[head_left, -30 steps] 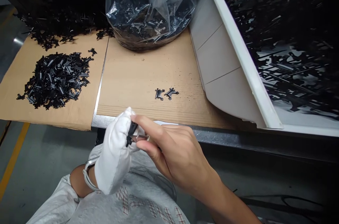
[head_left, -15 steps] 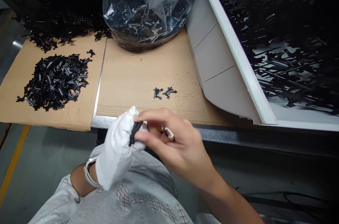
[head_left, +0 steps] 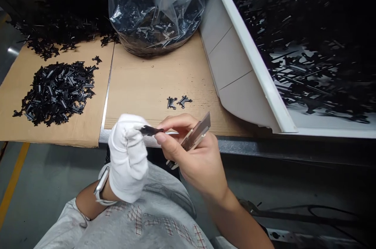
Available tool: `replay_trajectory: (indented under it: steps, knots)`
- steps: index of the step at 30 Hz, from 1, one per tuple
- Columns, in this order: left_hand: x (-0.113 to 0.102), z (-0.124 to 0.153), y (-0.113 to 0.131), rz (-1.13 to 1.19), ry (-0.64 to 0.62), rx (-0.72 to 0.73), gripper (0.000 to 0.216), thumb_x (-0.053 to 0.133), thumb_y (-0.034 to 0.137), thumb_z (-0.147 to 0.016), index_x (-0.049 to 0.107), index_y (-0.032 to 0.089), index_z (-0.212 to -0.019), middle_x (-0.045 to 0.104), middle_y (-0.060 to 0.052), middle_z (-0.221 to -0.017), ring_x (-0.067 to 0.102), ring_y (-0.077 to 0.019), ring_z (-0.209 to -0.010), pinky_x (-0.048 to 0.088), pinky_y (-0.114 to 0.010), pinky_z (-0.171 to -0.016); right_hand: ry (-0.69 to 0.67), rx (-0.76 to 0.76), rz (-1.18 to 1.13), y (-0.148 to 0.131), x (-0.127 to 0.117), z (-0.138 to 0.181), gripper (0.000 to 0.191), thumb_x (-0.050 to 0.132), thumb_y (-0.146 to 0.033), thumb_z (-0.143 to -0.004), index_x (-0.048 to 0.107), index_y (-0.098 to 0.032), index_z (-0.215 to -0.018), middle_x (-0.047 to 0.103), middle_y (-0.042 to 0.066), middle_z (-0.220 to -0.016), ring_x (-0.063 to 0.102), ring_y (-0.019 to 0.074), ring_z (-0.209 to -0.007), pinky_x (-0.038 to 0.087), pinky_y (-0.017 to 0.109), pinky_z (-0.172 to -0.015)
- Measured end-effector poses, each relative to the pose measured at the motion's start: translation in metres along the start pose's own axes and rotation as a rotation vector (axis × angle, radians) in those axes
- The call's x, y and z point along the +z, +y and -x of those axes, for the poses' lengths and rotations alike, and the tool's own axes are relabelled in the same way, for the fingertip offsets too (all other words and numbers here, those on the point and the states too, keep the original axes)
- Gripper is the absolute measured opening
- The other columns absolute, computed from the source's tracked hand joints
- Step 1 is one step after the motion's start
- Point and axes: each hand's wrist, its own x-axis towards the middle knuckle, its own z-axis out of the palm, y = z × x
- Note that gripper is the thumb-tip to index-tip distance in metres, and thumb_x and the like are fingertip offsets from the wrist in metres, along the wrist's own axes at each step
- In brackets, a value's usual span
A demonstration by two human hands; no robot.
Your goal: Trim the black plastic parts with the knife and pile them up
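Observation:
My left hand [head_left: 127, 155], in a white glove, is closed around one end of a small black plastic part [head_left: 150, 130] just below the table's front edge. My bare right hand [head_left: 194, 159] pinches the other end of that part between thumb and forefinger. A flat metal blade [head_left: 196, 136] lies across its fingers, tilted up to the right. Two more small black parts [head_left: 179, 102] lie side by side on the cardboard [head_left: 152, 84] just beyond my hands.
A heap of black parts [head_left: 55, 92] lies on the left cardboard sheet, a darker heap behind it. A clear plastic bag [head_left: 155, 9] of parts stands at the back middle. A white tray [head_left: 252, 64] with many black parts slopes at the right. The table's metal edge [head_left: 264, 145] runs in front.
My right hand has turned, so the metal blade now shows across its fingers. The black part has swung from upright to lying level between both hands. My gloved hand rose slightly.

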Motion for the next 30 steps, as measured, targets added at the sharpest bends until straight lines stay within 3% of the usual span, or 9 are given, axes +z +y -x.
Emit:
replay_trajectory:
  steps: [7,10,13,15,17,19,21,26,30]
  knots:
    - [-0.006,0.0,0.001,-0.168,-0.07,0.006,0.022,0.042,0.033,-0.101,0.057,0.023,-0.089,0.053,0.001,-0.078,0.053,-0.0115,-0.069,0.044,-0.025,-0.066,-0.028,0.066,0.059,-0.005,-0.001,-0.005,0.014,0.068,-0.03,-0.084,0.059,-0.019,-0.082,0.057,-0.004,-0.074,0.036,0.0009,-0.041,0.027,0.018,-0.037]
    - [-0.017,-0.011,-0.011,-0.342,-0.122,0.071,0.016,0.046,0.03,-0.1,0.06,0.023,-0.095,0.06,0.0,-0.086,0.059,-0.0118,-0.078,0.047,-0.025,-0.072,-0.063,0.119,0.261,-0.007,-0.014,-0.012,0.016,0.065,-0.034,-0.084,0.06,-0.019,-0.083,0.053,-0.004,-0.064,0.039,0.0047,-0.042,0.029,0.02,-0.04]
    - [-0.051,-0.035,-0.034,-0.697,0.055,0.12,0.018,0.055,0.032,-0.094,0.061,0.02,-0.105,0.065,-0.004,-0.095,0.062,-0.0149,-0.08,0.05,-0.029,-0.077,0.02,0.151,0.587,-0.001,-0.043,-0.026,0.019,0.061,-0.039,-0.081,0.061,-0.02,-0.083,0.057,-0.001,-0.064,0.049,0.0119,-0.05,0.038,0.025,-0.049]
    - [-0.086,-0.052,-0.045,-1.072,0.131,0.045,0.029,0.056,0.035,-0.09,0.063,0.016,-0.11,0.066,-0.01,-0.104,0.064,-0.0215,-0.089,0.051,-0.037,-0.086,0.117,0.196,0.801,0.008,-0.064,-0.037,0.021,0.057,-0.042,-0.078,0.059,-0.021,-0.081,0.062,0.004,-0.069,0.056,0.0193,-0.06,0.043,0.032,-0.059]
    - [-0.12,-0.062,-0.048,-1.375,0.092,-0.114,0.038,0.058,0.04,-0.088,0.066,0.016,-0.117,0.065,-0.015,-0.112,0.063,-0.0301,-0.101,0.049,-0.044,-0.089,0.161,0.245,1.016,0.017,-0.079,-0.048,0.02,0.052,-0.043,-0.077,0.056,-0.023,-0.079,0.066,0.009,-0.076,0.061,0.0279,-0.071,0.043,0.039,-0.067]
    - [-0.143,-0.066,-0.045,-1.525,0.027,-0.236,0.043,0.057,0.045,-0.088,0.067,0.02,-0.122,0.065,-0.016,-0.115,0.062,-0.0349,-0.105,0.048,-0.046,-0.088,0.186,0.245,1.173,0.023,-0.085,-0.053,0.017,0.05,-0.041,-0.079,0.053,-0.025,-0.085,0.066,0.011,-0.078,0.063,0.0337,-0.078,0.041,0.041,-0.07]
    - [-0.151,-0.068,-0.041,-1.547,-0.037,-0.274,0.044,0.055,0.048,-0.089,0.067,0.022,-0.124,0.066,-0.015,-0.114,0.062,-0.0351,-0.104,0.048,-0.045,-0.087,0.202,0.193,1.217,0.024,-0.085,-0.054,0.017,0.05,-0.04,-0.082,0.05,-0.026,-0.092,0.064,0.008,-0.071,0.062,0.0341,-0.074,0.04,0.04,-0.067]
    - [-0.145,-0.072,-0.041,-1.548,-0.13,-0.258,0.046,0.054,0.048,-0.09,0.067,0.02,-0.124,0.07,-0.016,-0.106,0.062,-0.0343,-0.098,0.046,-0.043,-0.081,0.157,0.126,1.162,0.014,-0.079,-0.044,0.018,0.057,-0.041,-0.087,0.049,-0.029,-0.098,0.057,0.002,-0.059,0.057,0.0247,-0.054,0.035,0.036,-0.057]
    - [-0.153,-0.078,-0.044,-1.505,-0.167,-0.158,0.036,0.049,0.042,-0.094,0.075,0.021,-0.108,0.072,-0.012,-0.101,0.063,-0.0304,-0.094,0.046,-0.04,-0.08,0.198,0.176,1.131,0.002,-0.081,-0.035,0.018,0.062,-0.04,-0.084,0.053,-0.03,-0.095,0.062,0.004,-0.063,0.06,0.024,-0.057,0.038,0.036,-0.056]
